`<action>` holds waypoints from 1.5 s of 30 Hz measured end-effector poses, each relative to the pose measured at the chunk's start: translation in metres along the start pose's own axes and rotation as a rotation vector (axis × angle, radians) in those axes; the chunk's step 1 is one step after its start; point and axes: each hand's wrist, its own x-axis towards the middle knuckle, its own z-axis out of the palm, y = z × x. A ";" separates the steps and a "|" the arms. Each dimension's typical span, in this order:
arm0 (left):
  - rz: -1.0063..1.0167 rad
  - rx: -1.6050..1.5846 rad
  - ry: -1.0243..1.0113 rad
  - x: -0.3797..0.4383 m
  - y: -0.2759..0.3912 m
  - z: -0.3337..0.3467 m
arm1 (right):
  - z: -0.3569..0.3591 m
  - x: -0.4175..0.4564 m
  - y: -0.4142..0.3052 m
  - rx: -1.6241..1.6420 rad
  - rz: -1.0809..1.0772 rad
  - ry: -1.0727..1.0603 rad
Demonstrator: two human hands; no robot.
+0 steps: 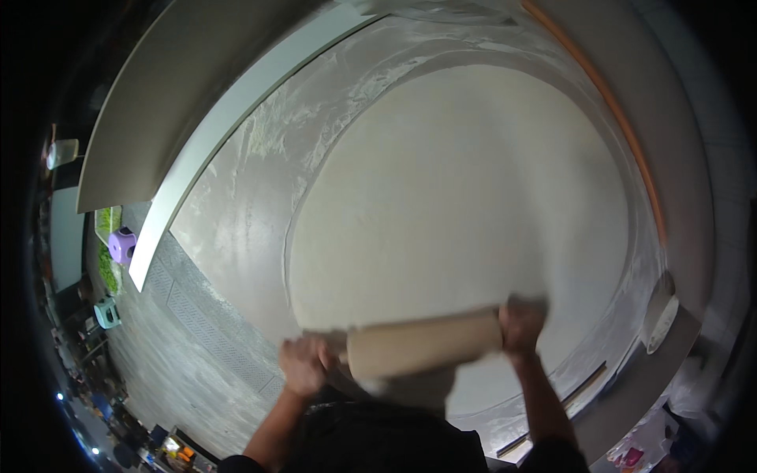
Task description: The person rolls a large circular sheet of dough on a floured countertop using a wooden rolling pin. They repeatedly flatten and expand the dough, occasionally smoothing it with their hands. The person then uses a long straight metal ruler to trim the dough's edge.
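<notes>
A thick, pale brown rolling pin (424, 344) lies crosswise in front of my body, slightly blurred. My left hand (304, 363) grips its left end and my right hand (520, 328) its right end, a little farther forward. Under and beyond the pin spreads a very large, thin, rounded sheet of dough (449, 189). I cannot tell whether the pin presses on the dough or is raised just above it. The sheet lies on a grey worktable (254, 224) streaked with white flour. My body and the pin hide part of the dough's near side.
A long orange-brown rod (621, 118) lies along the right edge. Nearer on that side are a container with white powder (661, 325) and a thin dark stick (585, 387). A white strip (207, 130) borders the left. Beyond are a purple stool (122, 245) and a teal stool (107, 312).
</notes>
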 end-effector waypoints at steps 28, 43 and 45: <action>-0.125 -0.077 -0.201 -0.133 0.038 0.015 | 0.003 -0.114 -0.029 0.300 0.106 -0.047; -0.385 0.365 0.333 0.121 -0.156 -0.065 | 0.019 0.377 -0.092 -0.036 -0.294 0.306; -0.339 0.332 0.322 0.083 -0.130 -0.045 | 0.022 0.314 -0.075 -0.090 -0.114 0.123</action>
